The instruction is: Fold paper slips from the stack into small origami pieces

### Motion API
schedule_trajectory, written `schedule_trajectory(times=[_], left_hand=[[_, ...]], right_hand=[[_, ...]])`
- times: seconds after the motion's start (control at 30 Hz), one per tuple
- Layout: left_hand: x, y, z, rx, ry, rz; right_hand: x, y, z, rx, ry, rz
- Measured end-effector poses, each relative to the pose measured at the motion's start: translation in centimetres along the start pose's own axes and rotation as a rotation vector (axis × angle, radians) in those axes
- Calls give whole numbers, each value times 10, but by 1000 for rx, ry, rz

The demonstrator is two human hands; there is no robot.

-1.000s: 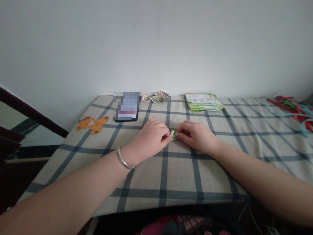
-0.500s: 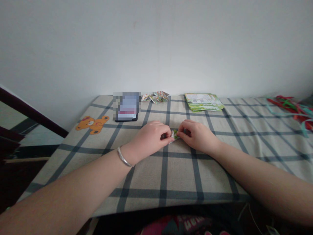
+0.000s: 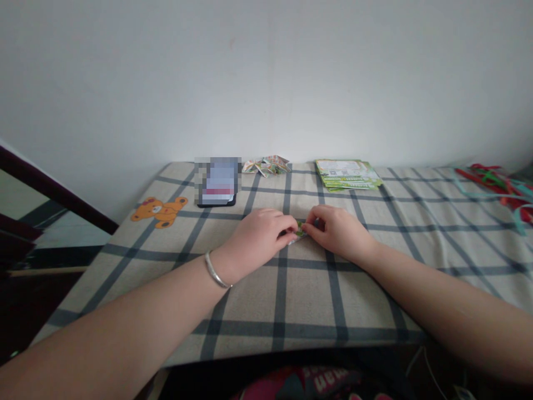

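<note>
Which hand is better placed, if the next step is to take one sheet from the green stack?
Probably the right hand: the green stack lies almost straight beyond it, while the left hand is farther away. Both hands' fingertips are at the small green-and-white piece, so the right should release it first.

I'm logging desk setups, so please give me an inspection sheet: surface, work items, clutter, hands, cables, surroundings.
Surface: checked tablecloth, creased toward the right.
Work items: small green-and-white paper, mostly hidden by fingers; folded papers and card stack near the wall.
Clutter: phone, orange bear cutout, colored strips far right.
Hands: left hand and right hand hold the small paper at their fingertips; bracelet on left wrist.
Cables: thin pale line below the front edge, possibly a cord.
Surroundings: pale wall behind; dark rail left.
</note>
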State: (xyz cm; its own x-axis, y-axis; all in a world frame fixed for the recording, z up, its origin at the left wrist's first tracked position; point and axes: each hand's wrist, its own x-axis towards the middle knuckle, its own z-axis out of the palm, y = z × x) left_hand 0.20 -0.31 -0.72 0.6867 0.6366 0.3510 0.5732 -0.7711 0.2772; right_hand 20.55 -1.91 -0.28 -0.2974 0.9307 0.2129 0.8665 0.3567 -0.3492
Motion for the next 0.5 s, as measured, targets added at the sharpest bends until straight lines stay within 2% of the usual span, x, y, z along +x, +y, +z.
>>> schedule_trajectory(times=[0.13, 0.27, 0.33, 0.43, 0.5], left_hand=[[0, 2, -2, 65, -42, 51], [0, 3, -3, 75, -56, 32], [0, 3, -3, 64, -52, 23], [0, 3, -2, 53, -52, 10], [0, 3, -2, 47, -53, -1]], right_hand=[[0, -1, 0, -4, -3, -13], [-2, 3, -3, 21, 29, -44], [-2, 6, -5, 10, 39, -141], [-3, 10, -8, -57, 10, -367], [-3, 9, -9, -98, -9, -447]])
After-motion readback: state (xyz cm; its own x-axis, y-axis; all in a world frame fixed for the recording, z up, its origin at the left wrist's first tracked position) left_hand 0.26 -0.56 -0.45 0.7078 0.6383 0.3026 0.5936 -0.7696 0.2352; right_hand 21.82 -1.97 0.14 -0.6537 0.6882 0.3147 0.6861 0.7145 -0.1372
